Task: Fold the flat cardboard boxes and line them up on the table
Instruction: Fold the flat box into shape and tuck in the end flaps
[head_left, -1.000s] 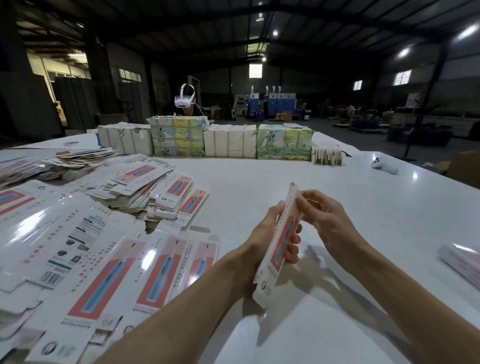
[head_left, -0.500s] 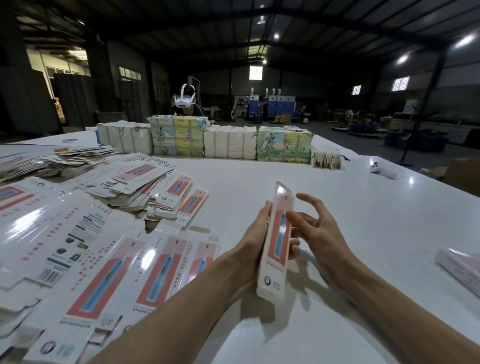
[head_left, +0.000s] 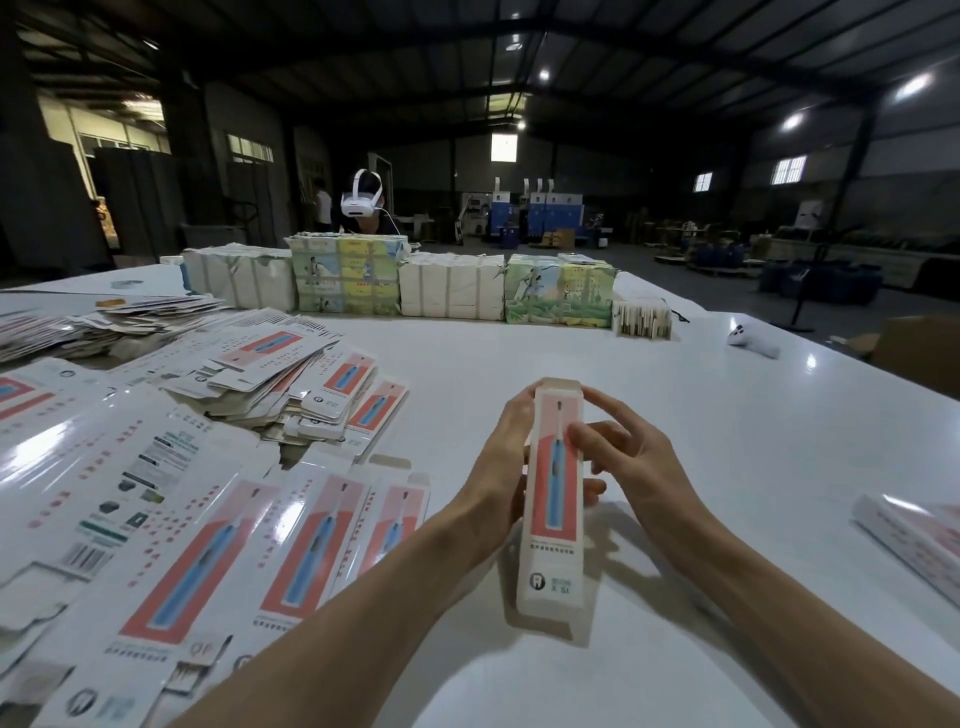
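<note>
I hold a long white cardboard box (head_left: 554, 540) with a red panel and a blue toothbrush picture, squared up and upright over the white table (head_left: 675, 415). My left hand (head_left: 501, 467) grips its left side from behind. My right hand (head_left: 623, 457) holds its right side, fingers curled onto the front face. Flat unfolded boxes (head_left: 208, 530) lie spread at the near left, with a heap of more flat boxes (head_left: 291, 374) behind them. One folded box (head_left: 914, 540) lies at the right edge of the table.
Wrapped bundles of packs (head_left: 395, 280) stand in a row across the far side of the table. A white controller (head_left: 753, 340) lies far right. A person wearing a white headset (head_left: 363, 202) stands behind the bundles. A brown carton (head_left: 919, 353) sits beyond the right edge.
The box has turned from edge-on and tilted to facing me and upright, and has opened from flat into a squared shape. My right hand has closed onto its front.
</note>
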